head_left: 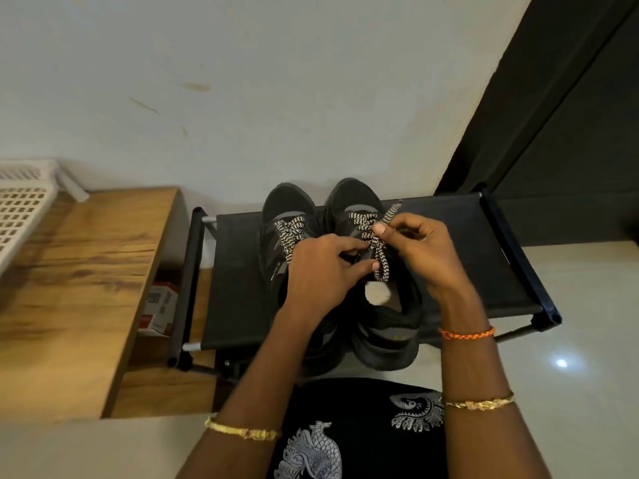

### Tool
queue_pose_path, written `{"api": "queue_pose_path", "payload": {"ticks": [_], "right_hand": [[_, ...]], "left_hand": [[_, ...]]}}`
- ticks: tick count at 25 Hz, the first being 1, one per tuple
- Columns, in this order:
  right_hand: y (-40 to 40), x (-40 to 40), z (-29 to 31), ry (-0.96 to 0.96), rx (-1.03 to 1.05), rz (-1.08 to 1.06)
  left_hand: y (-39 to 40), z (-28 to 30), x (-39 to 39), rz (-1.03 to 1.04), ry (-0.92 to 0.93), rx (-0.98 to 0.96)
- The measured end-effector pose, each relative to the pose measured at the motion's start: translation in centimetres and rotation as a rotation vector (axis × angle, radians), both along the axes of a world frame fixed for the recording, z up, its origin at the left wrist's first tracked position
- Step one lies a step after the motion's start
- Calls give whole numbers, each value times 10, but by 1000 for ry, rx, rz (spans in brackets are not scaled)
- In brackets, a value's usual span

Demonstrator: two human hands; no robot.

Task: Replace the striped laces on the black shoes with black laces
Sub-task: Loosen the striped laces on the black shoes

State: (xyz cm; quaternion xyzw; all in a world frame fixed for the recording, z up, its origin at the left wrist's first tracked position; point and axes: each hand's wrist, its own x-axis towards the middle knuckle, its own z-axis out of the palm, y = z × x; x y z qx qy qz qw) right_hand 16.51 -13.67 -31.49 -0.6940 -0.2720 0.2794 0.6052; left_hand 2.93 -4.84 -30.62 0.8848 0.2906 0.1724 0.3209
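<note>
Two black shoes stand side by side on a black fabric shoe rack [449,257], toes toward the wall. The left shoe [287,209] and the right shoe [356,198] both carry black-and-white striped laces [378,261]. My left hand [321,274] lies over the gap between the shoes, its fingers curled at the right shoe's lacing. My right hand [415,243] pinches a strand of the right shoe's striped lace between thumb and fingers. No black laces are in view.
A wooden cabinet top [79,288] sits to the left with a white plastic basket [20,209] on it. A small red-and-white box [159,309] lies between the cabinet and the rack. A pale wall is behind, a dark door frame [553,98] to the right, and glossy floor below.
</note>
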Motion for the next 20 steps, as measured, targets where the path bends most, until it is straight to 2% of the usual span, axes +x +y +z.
{"api": "queue_pose_path", "payload": {"ticks": [4, 13, 17, 20], "right_hand": [[-5, -10, -4, 74, 104, -134], [-17, -30, 20, -272, 50, -197], [-24, -44, 69, -148, 356, -219], [-28, -53, 103, -176, 478, -178]], "left_hand": [[0, -3, -1, 19, 16, 43], [0, -5, 0, 48, 81, 117], [-1, -4, 0, 48, 72, 151], [-1, -6, 1, 39, 63, 153]]}}
